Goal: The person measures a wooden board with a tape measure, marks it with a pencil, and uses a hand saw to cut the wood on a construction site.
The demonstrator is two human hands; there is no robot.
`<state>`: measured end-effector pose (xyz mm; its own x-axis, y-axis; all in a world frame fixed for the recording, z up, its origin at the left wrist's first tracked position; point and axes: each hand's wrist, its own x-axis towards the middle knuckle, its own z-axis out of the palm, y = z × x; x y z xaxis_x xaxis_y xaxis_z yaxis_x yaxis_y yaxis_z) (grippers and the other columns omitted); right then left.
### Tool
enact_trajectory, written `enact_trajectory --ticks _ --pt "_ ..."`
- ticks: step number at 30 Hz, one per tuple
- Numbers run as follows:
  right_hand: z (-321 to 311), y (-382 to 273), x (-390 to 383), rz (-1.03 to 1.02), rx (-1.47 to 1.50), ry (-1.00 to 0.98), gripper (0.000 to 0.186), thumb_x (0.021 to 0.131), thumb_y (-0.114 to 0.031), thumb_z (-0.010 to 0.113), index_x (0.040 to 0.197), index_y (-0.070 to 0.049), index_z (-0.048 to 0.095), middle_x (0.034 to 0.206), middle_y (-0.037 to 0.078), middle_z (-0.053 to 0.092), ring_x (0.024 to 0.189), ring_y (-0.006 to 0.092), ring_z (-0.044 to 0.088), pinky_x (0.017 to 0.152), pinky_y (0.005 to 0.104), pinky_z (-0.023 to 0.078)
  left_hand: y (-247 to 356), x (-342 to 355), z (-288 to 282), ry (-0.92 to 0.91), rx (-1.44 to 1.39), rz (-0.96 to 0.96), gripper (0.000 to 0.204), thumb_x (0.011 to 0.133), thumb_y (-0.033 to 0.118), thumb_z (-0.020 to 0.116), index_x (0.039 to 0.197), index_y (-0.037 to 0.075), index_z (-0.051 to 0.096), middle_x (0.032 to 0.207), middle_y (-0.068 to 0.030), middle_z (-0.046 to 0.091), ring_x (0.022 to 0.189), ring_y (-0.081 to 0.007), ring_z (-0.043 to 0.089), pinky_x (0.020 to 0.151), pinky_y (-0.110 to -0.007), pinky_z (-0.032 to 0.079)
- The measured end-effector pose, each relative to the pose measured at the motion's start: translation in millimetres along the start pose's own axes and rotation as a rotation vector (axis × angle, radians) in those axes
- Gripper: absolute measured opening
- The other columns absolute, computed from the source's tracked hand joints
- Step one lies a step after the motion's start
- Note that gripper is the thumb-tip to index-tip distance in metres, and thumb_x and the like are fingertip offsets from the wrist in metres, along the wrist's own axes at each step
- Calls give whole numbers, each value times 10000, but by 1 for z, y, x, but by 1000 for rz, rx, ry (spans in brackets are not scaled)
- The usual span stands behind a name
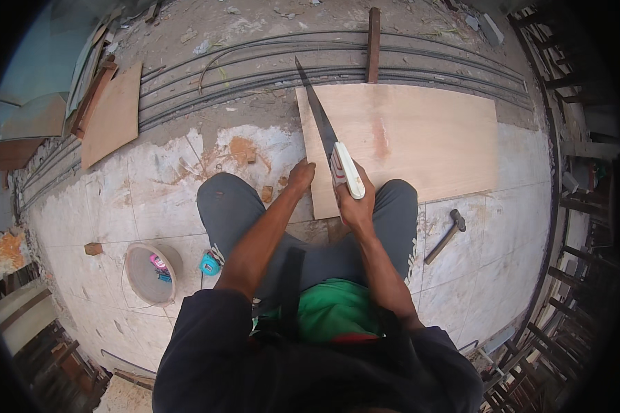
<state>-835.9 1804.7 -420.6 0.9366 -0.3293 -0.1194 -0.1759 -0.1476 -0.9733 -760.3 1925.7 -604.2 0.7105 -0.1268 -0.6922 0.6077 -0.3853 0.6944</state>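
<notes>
A pale plywood sheet (434,141) lies in front of me, with a reddish stain near its middle. My right hand (357,201) is closed round the white handle of a handsaw (318,110). Its dark tapering blade points away from me and slants to the left, across the sheet's left part, with the tip past the far left corner. At the sheet's left edge, my left hand (301,177) grips the wood, thumb toward the edge. Some of its fingers are hidden. My knees are bent on either side of the sheet's near left corner.
A hammer (456,220) lies on the tiles to the right. To the left are a bucket (175,283) with small items inside and a blue tape measure (210,264). Beyond the sheet run long metal rods (248,47) and a wooden batten (373,45). Another board (114,117) leans far left.
</notes>
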Motion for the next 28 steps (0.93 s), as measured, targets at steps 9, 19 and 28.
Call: enact_trajectory --ticks 9,19,28 --pt "-6 26 -31 -84 -66 -20 573 785 34 594 1348 -35 517 1141 152 658 1032 228 642 919 338 490 26 -12 -17 -176 -268 -209 528 937 431 475 1238 13 591 1085 -185 626 914 -332 618 820 -462 475" --pt "46 43 76 -58 -60 44 547 784 -18 609 1325 -41 534 986 135 669 859 172 623 788 326 500 41 -26 -29 -204 -94 -226 797 923 633 336 1372 -7 492 1238 -275 584 1118 -430 556 955 -581 372" --pt "-24 16 -50 -81 -151 -21 534 815 12 575 1345 -1 513 1139 137 650 893 141 621 798 278 502 43 -20 -31 -324 -123 -209 836 916 645 357 1467 17 352 1311 -256 522 1151 -392 544 986 -534 382"
